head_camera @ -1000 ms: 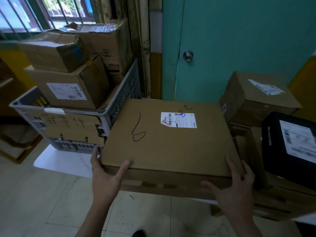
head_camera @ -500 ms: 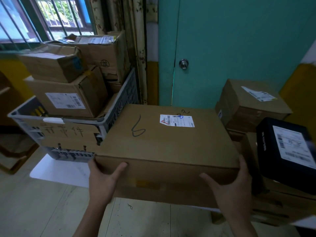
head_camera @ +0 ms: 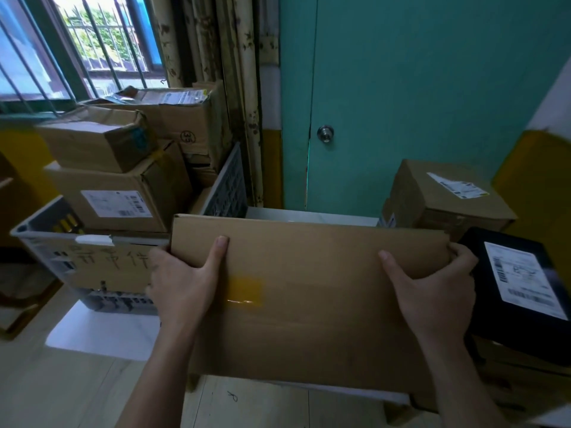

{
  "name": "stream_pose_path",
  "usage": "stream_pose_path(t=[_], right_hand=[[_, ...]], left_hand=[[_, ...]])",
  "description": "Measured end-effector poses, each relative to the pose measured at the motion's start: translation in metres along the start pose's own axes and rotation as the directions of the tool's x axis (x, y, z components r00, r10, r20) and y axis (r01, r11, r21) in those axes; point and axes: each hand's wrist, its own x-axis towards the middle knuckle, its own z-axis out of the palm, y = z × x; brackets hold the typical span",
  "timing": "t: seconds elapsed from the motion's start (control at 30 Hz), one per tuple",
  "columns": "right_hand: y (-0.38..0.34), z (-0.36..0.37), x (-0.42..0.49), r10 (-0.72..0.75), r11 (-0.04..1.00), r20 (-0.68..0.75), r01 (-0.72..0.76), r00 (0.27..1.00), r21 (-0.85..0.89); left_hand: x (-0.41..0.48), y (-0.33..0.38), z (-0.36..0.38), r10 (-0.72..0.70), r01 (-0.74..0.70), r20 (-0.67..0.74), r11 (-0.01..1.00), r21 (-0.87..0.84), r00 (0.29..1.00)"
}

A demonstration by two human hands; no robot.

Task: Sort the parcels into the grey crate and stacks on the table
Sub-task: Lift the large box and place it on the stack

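Cardboard, stiff and corrugated: the big flat box (head_camera: 309, 291) is held up over the near edge of the table (head_camera: 102, 332), btwn the grey crate (head_camera: 40, 242) on the left and the black parcel (head_camera: 525, 282) on the right. Whether its bottom edge is rested on the table can't be told.

It is gripped at both short ends. The left hand (head_camera: 182, 279) is wrapped round the left edge, thumb laid flat on the near face, fingers hidden behind. The right hand (head_camera: 432, 291) is clamped the same way near the top right corner, w/ fingers curled over the edge.

Weight can't be read from the view, but a two-hand hold is prob. needed for the width alone. The panels are judged rigid enough not to sag, so the ends are the place to be held. The glossy tape patch (head_camera: 244, 291) is best avoided as slick.

The long axis is run left to right. The broad face is turned toward the camera, top edge tipped up and away.
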Motion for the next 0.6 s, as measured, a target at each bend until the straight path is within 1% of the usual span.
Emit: stream_pose_path(t=[0.07, 0.13, 0.2, 0.27, 0.33, 0.4, 0.5, 0.6], right_hand=[[0.001, 0.002, 0.001, -0.016, 1.0, 0.005, 0.016, 1.0, -0.006], [0.002, 0.001, 0.002, -0.044, 0.999, 0.051, 0.044, 0.998, -0.006], [0.003, -0.003, 0.003, -0.017, 0.999, 0.175, 0.021, 0.984, -0.024], [0.006, -0.008, 0.003, 0.043, 0.997, 0.291, -0.024, 0.956, -0.07], [0.006, -0.011, 0.002, 0.06, 0.995, 0.35, -0.03, 0.935, -0.092], [0.005, -0.012, 0.003, 0.054, 0.996, 0.376, -0.022, 0.925, -0.089], [0.003, -0.012, 0.005, 0.066, 0.997, 0.377, -0.042, 0.924, -0.072], [0.003, -0.011, 0.004, 0.056, 0.998, 0.351, -0.039, 0.935, -0.055]], left_hand=[[0.002, -0.005, -0.001, 0.019, -0.02, 0.049, 1.0, 0.013, 0.999], [0.003, -0.01, -0.005, 0.025, -0.031, 0.147, 0.999, 0.038, 0.989], [0.005, -0.016, -0.01, 0.021, -0.037, 0.254, 0.998, 0.059, 0.967], [0.006, -0.019, -0.014, 0.017, -0.044, 0.308, 0.996, 0.082, 0.951], [0.007, -0.023, -0.014, 0.039, -0.069, 0.288, 0.993, 0.094, 0.957], [0.007, -0.026, -0.009, 0.063, -0.084, 0.234, 0.993, 0.082, 0.97], [0.005, -0.025, -0.001, 0.065, -0.073, 0.152, 0.996, 0.051, 0.986], [0.008, -0.022, 0.003, 0.022, -0.025, 0.136, 0.999, 0.024, 0.99]])
